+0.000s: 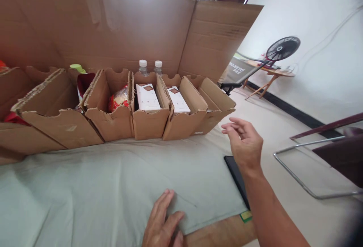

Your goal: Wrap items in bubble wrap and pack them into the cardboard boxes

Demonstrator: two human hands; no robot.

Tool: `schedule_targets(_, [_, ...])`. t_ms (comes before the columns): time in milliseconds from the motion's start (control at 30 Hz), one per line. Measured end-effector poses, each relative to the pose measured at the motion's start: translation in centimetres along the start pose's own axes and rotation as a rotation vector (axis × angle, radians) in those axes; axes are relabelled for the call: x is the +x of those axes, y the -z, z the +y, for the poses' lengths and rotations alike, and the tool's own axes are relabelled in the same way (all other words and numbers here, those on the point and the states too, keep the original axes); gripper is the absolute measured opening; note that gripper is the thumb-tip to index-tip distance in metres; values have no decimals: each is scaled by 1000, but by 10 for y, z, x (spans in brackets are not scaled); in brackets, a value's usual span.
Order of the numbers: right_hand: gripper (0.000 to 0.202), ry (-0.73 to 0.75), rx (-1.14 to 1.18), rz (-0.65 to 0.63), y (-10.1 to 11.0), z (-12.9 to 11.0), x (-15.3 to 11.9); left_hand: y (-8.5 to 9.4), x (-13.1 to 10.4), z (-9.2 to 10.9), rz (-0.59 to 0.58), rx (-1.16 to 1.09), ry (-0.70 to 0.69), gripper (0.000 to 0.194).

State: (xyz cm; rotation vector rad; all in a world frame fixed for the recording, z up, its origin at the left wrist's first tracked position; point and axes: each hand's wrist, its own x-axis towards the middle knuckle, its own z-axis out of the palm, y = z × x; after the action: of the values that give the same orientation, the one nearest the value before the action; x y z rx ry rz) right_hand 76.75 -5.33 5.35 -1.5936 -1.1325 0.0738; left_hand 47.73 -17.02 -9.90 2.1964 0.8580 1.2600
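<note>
My left hand (163,222) is low over the near edge of the pale green cloth (113,186), fingers stretched out and nothing in them. Further right, my right hand (246,141) is raised, empty, its fingers loosely bent and apart from the thumb. It is nearest to the rightmost cardboard bin (211,120) without touching it. A flat black object (236,179) lies on the cloth's right edge, partly hidden by my right forearm. White boxes (147,96) stand in two of the bins, and a red-and-clear packet (119,99) sits in another.
A tall cardboard panel (136,24) rises behind the row of bins. Two white-capped bottles (143,65) stand behind the bins. A folding chair (241,69), a black fan (283,48) on a small wooden table (276,74) and a metal-framed seat (295,171) are to the right.
</note>
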Motion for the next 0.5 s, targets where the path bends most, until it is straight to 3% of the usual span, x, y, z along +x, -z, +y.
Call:
schedule_targets(33, [39, 100, -74, 12, -4, -17, -5, 1, 0, -2, -17, -6, -33, 54])
schedule_targets(133, [48, 263, -278, -212, -26, -61, -4, 3, 4, -4, -37, -5, -103, 54])
schedule_targets(267, [20, 179, -284, -410, -48, -84, 19, 11, 11, 1, 10, -13, -42, 46])
schedule_targets(367, [14, 159, -207, -469, -45, -87, 20, 21, 8, 10, 96, -44, 57, 40])
schedule_targets(500, [16, 142, -151, -485, -24, -93, -10, 34, -10, 24, 165, -63, 66, 40])
